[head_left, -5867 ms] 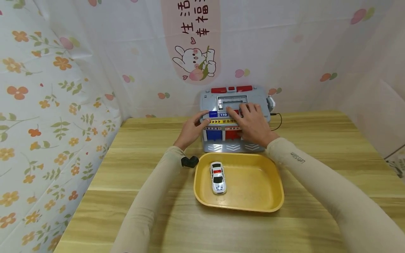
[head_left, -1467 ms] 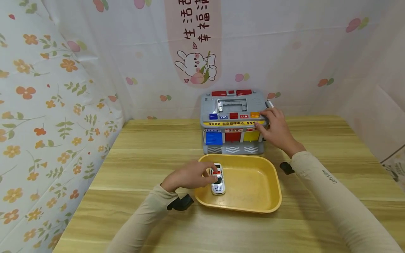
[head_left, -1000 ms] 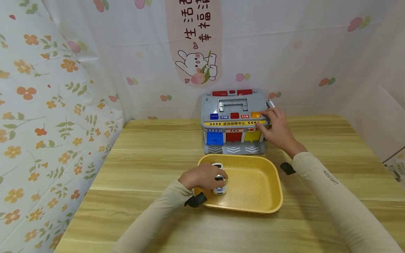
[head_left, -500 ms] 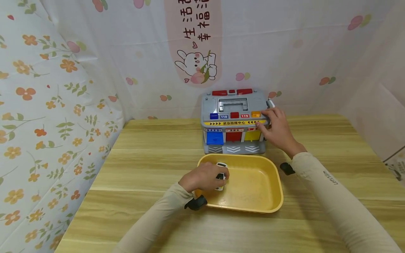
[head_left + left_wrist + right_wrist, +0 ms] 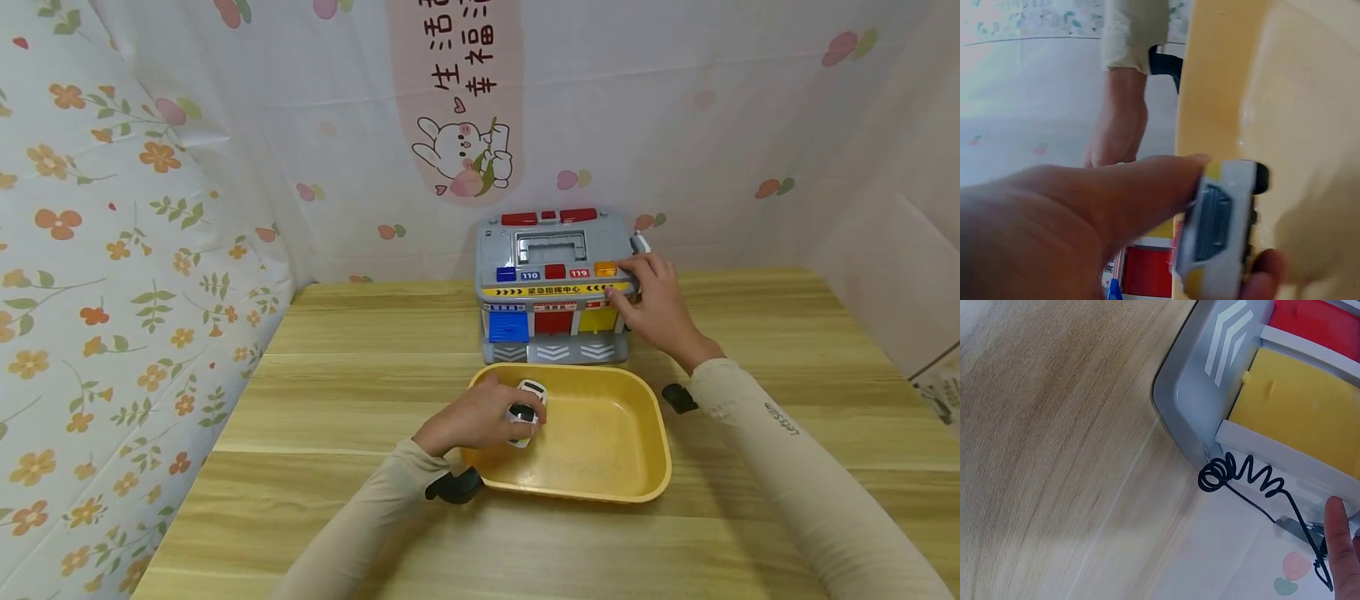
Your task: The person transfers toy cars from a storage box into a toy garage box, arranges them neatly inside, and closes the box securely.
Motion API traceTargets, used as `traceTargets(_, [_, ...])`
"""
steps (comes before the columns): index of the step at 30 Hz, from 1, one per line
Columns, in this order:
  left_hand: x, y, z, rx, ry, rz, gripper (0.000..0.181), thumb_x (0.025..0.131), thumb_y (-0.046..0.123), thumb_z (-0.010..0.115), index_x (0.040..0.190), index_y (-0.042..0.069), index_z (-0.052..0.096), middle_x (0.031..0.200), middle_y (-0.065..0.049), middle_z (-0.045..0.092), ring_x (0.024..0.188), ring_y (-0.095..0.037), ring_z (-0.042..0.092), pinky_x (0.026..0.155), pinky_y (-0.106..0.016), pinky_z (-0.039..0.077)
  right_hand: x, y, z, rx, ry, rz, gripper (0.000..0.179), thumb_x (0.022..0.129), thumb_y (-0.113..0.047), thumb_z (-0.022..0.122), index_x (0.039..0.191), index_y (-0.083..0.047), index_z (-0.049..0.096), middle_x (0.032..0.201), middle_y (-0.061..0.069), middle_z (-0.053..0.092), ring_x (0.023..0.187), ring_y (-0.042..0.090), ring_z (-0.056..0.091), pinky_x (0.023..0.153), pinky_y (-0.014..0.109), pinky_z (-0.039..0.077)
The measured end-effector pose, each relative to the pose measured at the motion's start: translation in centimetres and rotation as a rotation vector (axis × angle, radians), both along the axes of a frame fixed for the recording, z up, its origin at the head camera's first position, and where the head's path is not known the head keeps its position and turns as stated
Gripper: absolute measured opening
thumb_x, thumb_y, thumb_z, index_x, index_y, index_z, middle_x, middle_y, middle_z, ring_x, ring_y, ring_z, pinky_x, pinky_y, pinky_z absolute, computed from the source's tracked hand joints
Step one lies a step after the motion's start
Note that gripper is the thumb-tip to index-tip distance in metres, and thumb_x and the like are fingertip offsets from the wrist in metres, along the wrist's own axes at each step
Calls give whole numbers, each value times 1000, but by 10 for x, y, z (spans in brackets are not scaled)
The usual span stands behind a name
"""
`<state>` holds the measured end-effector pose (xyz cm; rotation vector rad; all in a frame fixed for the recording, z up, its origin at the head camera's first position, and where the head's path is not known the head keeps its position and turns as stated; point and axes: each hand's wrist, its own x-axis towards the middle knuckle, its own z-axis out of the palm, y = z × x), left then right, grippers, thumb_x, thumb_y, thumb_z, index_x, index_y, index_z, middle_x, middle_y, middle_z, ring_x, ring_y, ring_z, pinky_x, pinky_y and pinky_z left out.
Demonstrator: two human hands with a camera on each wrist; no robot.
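My left hand (image 5: 476,414) pinches a white toy police car (image 5: 534,389) between thumb and fingers, over the left part of a yellow tray (image 5: 600,446). In the left wrist view the car (image 5: 1213,237) is tilted, its windscreen and yellow patches showing, with fingertips by its wheels. At the back stands a grey toy emergency station (image 5: 570,291) with blue, red and yellow doors. My right hand (image 5: 662,310) holds its right front corner, thumb on the front edge of the roof and fingers on top. The blue door (image 5: 508,327) slants outward.
A coiled black cord (image 5: 1254,478) hangs at the station's right side, with a grey piece (image 5: 1297,531) at its end. The tray lies right in front of the station. A patterned cloth (image 5: 315,100) covers the wall behind the table.
The left hand went from the station to the tray, took hold of the police car and turned it slightly. The right hand moved to the station's right corner. The blue door tilted outward.
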<state>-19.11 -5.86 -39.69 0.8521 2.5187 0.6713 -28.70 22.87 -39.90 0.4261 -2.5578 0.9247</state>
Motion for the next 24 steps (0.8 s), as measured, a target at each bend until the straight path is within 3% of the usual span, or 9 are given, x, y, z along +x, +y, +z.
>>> traceTargets(4, [-1, -5, -1, 182, -32, -1, 18, 95, 19, 69, 113, 17, 72, 111, -4, 71, 96, -18, 59, 75, -21, 49, 0, 0, 1, 3, 4, -2, 46, 95, -15, 64, 132, 9, 53, 133, 26, 45, 115, 39, 35, 81, 39, 35])
traceTargets(9, [0, -13, 0, 379, -106, 60, 24, 95, 12, 68, 119, 16, 70, 125, -9, 64, 105, -23, 58, 78, -22, 55, 0, 0, 1, 9, -8, -8, 46, 95, -16, 63, 133, 8, 53, 134, 26, 45, 115, 39, 35, 81, 40, 36])
traceTargets(14, [4, -20, -2, 497, -147, 118, 32, 95, 12, 68, 127, 20, 68, 137, -8, 58, 115, -23, 55, 86, -29, 56, -1, -1, 0, 7, -14, -6, 46, 95, -17, 63, 133, 7, 52, 134, 25, 44, 116, 39, 35, 81, 40, 37])
traceTargets(16, [5, -23, -3, 533, -142, 119, 31, 94, 11, 69, 124, 18, 68, 138, -8, 58, 118, -24, 53, 90, -30, 55, -1, -1, 0, 4, -13, -4, 46, 95, -16, 63, 133, 7, 53, 133, 25, 44, 116, 38, 35, 80, 40, 37])
traceTargets(20, [7, -27, -5, 629, -174, 127, 22, 92, 6, 71, 112, 10, 65, 133, -15, 57, 110, -30, 60, 86, -32, 59, -1, -1, 0, -3, -1, 2, 45, 95, -16, 63, 132, 8, 53, 132, 26, 45, 113, 38, 35, 79, 39, 36])
traceTargets(24, [6, -32, -4, 700, -251, 225, 22, 91, 7, 72, 107, 11, 58, 134, -16, 53, 104, -33, 64, 83, -33, 61, -1, 0, 0, -4, 6, 3, 45, 95, -16, 63, 132, 8, 53, 130, 26, 45, 112, 38, 35, 78, 39, 36])
